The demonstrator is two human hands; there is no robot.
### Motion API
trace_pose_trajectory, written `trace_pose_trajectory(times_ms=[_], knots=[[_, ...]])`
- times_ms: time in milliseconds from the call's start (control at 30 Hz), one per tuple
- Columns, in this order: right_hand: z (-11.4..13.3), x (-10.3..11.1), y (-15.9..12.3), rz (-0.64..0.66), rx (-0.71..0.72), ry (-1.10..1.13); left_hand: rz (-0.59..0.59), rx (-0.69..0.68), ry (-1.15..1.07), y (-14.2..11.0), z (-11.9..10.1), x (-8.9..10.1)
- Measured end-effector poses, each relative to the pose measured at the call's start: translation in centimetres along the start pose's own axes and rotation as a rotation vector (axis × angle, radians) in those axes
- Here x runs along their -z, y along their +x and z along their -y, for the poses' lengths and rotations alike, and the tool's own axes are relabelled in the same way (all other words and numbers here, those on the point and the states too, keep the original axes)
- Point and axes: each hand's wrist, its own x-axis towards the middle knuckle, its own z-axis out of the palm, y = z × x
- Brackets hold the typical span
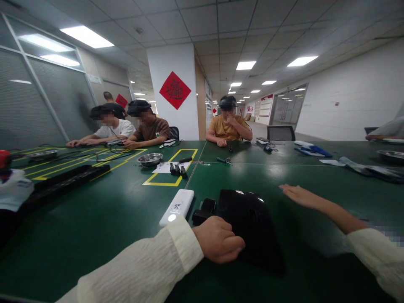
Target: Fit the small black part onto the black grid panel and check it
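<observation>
Here's the glossy black panel (255, 223), set toward the near edge of the green table (94, 202), presumably for easy reach, the left hand (219, 240) curled at its left side, gripping or just steadying, I can't tell, while the right hand (298, 195), open, hangs apart.

Green tabletop (104, 206); white pillar (183, 122) bearing red sign (175, 90); glass partition (38, 92) left, pale wall (350, 88) right; lit panels (246, 65) in tiled ceiling (233, 21).
</observation>
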Motion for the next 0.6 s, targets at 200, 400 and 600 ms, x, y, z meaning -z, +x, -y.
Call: trace_pose_trajectory(times_ms=[200, 400, 600], knots=[[5.1, -2.5, -2.2, 0.216, 0.081, -0.085, -0.08, 0.077, 0.111, -0.1, 0.1, 1.2], [5.8, -3.4, -3.2, 0.135, 0.075, -0.205, 0.055, 0.723, 0.293, 0.5, 1.6, 2.2], [6.8, -4.4, -3.7, -0.019, 0.099, -0.225, 0.19, 1.05, 0.3, 0.1, 2.7, 1.7]])
